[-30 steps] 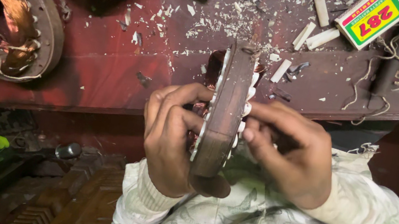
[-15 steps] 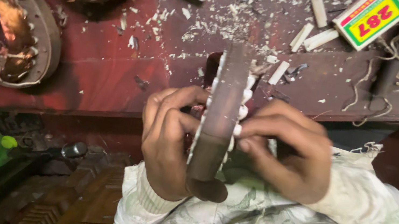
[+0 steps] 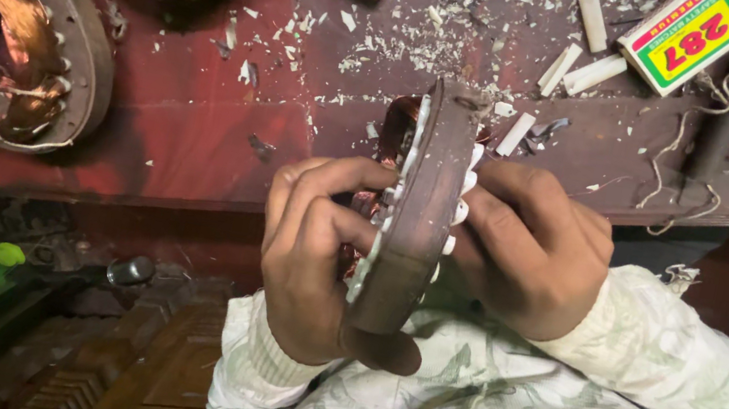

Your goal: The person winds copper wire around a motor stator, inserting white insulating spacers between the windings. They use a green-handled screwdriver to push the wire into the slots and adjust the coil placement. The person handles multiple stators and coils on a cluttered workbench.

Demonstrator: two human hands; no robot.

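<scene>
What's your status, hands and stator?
Left hand and right hand both clamped on the stator, held edge-on over the lap. Second stator left on the bench. Nothing in the way.

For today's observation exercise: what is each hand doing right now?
Left hand: closed on the motor stator.
Right hand: closed on the same stator's other side.

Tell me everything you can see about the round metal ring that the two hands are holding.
The ring is a brown, rusty-looking metal stator seen edge-on, standing roughly upright and leaning slightly, in front of the red table. White insulation tabs line its right rim, and copper winding shows behind its upper left edge. The left hand grips it from the left with the thumb under its lower edge; the right hand presses fingers against the white tabs.
</scene>
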